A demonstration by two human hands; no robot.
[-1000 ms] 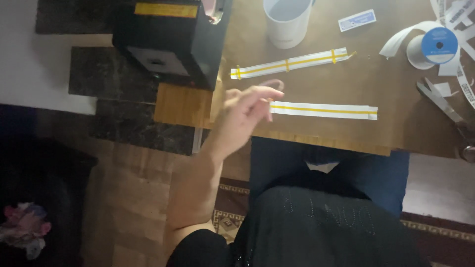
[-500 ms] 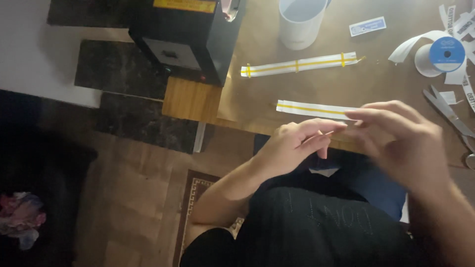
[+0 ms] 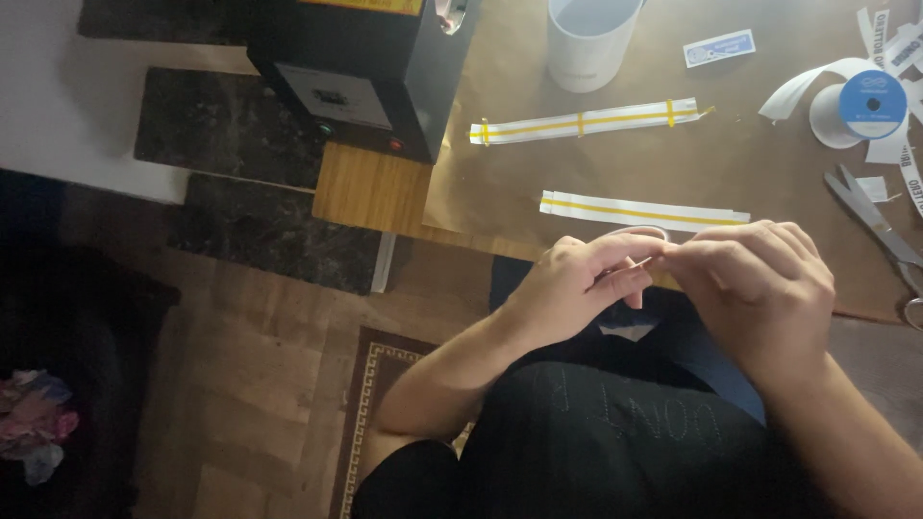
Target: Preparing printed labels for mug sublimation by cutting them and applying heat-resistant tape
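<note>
Yellow shows only as a thin sliver between my fingertips: both hands meet at the near edge of the worktop (image 3: 481, 192), and the grip pinches a small, slender piece (image 3: 646, 261) that I cannot make out clearly. My left hand (image 3: 577, 288) comes in from the left with thumb and forefinger pressed together on it; my right hand (image 3: 760, 288) closes on it from the right, fingers curled over so the pinch itself is mostly hidden. The piece seems to run left to right, from one hand to the other, level with the worktop edge.

Just beyond the knuckles, nearly touching them, lies a white strip with a yellow line (image 3: 644, 210), its long axis left to right and slightly tilted down to the right. Both hands are about equally near it. Farther back lies a second, banded strip (image 3: 586, 122), also left to right. Behind that stands a white cup (image 3: 588, 48), with a black box (image 3: 375, 67) to its left. To the right sit a tape roll (image 3: 870, 106) and scissors (image 3: 880, 226).
</note>
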